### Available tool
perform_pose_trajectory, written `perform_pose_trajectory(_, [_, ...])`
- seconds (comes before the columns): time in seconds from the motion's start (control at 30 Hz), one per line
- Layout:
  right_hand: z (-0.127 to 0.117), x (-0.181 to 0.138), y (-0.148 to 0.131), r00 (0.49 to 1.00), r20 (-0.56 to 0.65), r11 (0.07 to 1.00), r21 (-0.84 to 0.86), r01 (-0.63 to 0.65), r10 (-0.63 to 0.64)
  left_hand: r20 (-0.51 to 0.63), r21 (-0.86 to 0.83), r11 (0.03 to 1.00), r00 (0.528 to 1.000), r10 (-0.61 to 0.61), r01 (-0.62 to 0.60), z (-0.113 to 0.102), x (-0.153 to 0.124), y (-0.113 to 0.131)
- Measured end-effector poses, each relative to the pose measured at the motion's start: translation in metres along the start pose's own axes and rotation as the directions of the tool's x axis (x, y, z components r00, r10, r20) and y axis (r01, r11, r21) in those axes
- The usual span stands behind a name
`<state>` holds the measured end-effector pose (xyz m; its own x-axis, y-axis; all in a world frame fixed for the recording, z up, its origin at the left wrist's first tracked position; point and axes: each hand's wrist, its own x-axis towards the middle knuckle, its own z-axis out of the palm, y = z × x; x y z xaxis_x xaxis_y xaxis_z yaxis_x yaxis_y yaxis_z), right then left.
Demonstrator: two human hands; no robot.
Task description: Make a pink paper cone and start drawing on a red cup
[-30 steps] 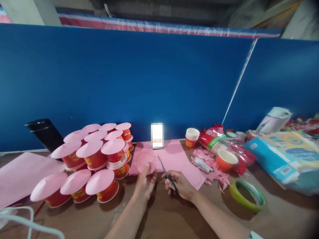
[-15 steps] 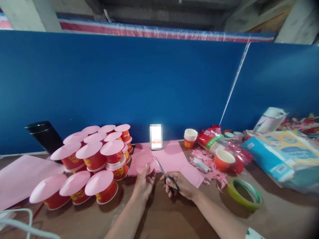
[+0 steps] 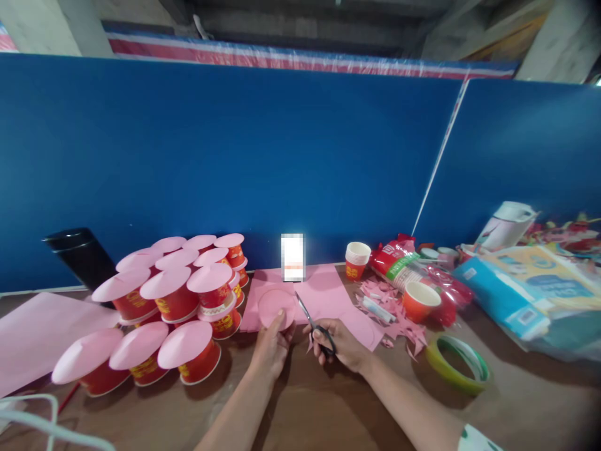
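My left hand [image 3: 275, 341] pinches a pink paper piece [image 3: 273, 305] with a round outline on it, thumb on top. In my right hand [image 3: 340, 344] is a pair of dark-handled scissors [image 3: 323, 335], its fingers closed round the handles. The blades point up and left, close to the right edge of the paper piece. A thin pink strip [image 3: 310, 342] hangs just below the blades. Behind the hands, larger pink paper sheets [image 3: 323, 291] lie on the brown table, one with a faint drawn curve near its right corner.
Red paper cups [image 3: 201, 360] with pink cone tops stand in several rows at left, near a black bottle [image 3: 77, 257]. At right are stacked cups [image 3: 357, 260], pink scraps [image 3: 413, 335], a tape roll [image 3: 457, 363] and a blue-yellow pack [image 3: 530, 288]. A blue partition [image 3: 282, 144] rises behind.
The paper piece in my left hand has turned or shifted slightly right. The scissors' tips have moved a little to the right. The whole view has shifted very slightly.
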<state>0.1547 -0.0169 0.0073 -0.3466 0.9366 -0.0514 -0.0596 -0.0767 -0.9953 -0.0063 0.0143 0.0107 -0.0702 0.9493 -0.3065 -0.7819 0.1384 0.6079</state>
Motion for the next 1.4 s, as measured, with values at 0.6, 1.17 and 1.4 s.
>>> perform_pose_trajectory(0.6, [0.004, 0.001, 0.003, 0.994, -0.052, 0.996, 0.013, 0.092, -0.091, -0.039, -0.001, 1.000, 0.999, -0.007, 0.007, 0.001, 0.001, -0.001])
perform_pose_trajectory(1.17, [0.009, 0.002, 0.005, 0.992, -0.105, 0.997, -0.039, 0.066, -0.070, 0.026, 0.099, 0.995, 1.000, 0.000, -0.003, 0.001, -0.009, -0.002])
perform_pose_trajectory(1.4, [0.005, 0.005, 0.005, 0.979, -0.181, 0.994, 0.029, 0.101, -0.094, 0.002, 0.108, 0.994, 1.000, 0.017, -0.017, 0.001, -0.010, 0.001])
